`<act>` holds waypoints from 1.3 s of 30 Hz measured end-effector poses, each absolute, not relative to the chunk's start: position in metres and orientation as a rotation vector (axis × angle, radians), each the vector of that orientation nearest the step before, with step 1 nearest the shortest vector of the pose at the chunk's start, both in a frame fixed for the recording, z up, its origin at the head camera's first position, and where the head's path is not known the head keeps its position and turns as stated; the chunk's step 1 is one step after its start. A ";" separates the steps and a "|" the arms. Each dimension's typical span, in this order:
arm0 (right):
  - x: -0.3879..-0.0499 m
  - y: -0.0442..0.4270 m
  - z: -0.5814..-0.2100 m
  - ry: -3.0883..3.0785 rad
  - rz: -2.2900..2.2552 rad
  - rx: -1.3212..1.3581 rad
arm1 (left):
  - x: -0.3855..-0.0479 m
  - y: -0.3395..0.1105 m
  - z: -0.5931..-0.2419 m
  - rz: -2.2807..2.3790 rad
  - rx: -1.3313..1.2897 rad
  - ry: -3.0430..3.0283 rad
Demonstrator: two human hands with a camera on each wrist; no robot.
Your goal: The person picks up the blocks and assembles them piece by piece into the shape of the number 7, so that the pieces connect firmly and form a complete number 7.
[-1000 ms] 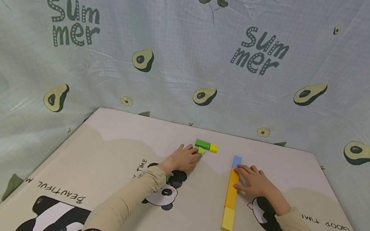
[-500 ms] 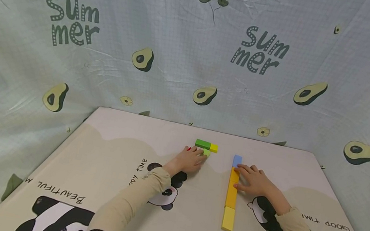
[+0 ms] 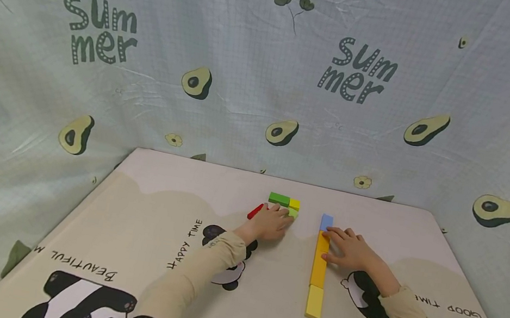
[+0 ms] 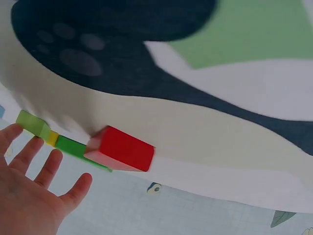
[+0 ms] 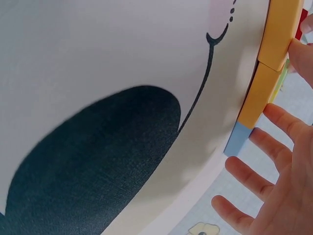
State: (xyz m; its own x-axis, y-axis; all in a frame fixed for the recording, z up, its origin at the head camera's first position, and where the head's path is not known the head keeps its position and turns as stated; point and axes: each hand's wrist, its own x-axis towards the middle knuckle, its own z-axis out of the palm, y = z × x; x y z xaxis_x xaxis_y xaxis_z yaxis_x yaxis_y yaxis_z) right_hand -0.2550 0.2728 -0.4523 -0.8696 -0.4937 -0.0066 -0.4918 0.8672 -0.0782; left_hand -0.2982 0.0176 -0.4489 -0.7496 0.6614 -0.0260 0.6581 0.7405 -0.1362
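My left hand (image 3: 269,224) reaches over the far middle of the table with fingers spread. Its fingertips touch a light green block (image 3: 293,213), which shows beyond the fingers in the left wrist view too. A red block (image 4: 127,148) lies beside that hand, on its thumb side. Just behind are a green block (image 3: 279,199) and a small yellow block (image 3: 295,204), end to end. My right hand (image 3: 352,250) rests its fingers along a straight row: a blue block (image 3: 327,223), two orange blocks (image 3: 319,270) and a pale yellow block (image 3: 314,302). Neither hand curls round a block.
A panda-printed cover (image 3: 271,315) lies over the table. Behind the table's far edge hangs a pale curtain (image 3: 243,69) with avocado prints. The row of blocks stands between the two hands.
My left hand has slid to the right, and the light green block has moved right with it. The red block has come into view beside the hand. My right hand stays on the row.
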 end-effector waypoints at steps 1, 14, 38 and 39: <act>-0.255 0.273 -0.452 3.013 -0.115 -0.800 | -0.298 0.020 -0.448 0.216 -1.104 -2.913; -0.252 0.273 -0.451 3.046 -0.155 -0.880 | -0.298 0.044 -0.448 0.263 -1.073 -2.947; -0.263 0.275 -0.451 2.995 -0.194 -0.783 | -0.273 0.069 -0.453 0.091 -1.302 -2.935; -0.264 0.274 -0.450 2.992 -0.208 -0.786 | -0.272 0.070 -0.454 0.066 -1.317 -2.935</act>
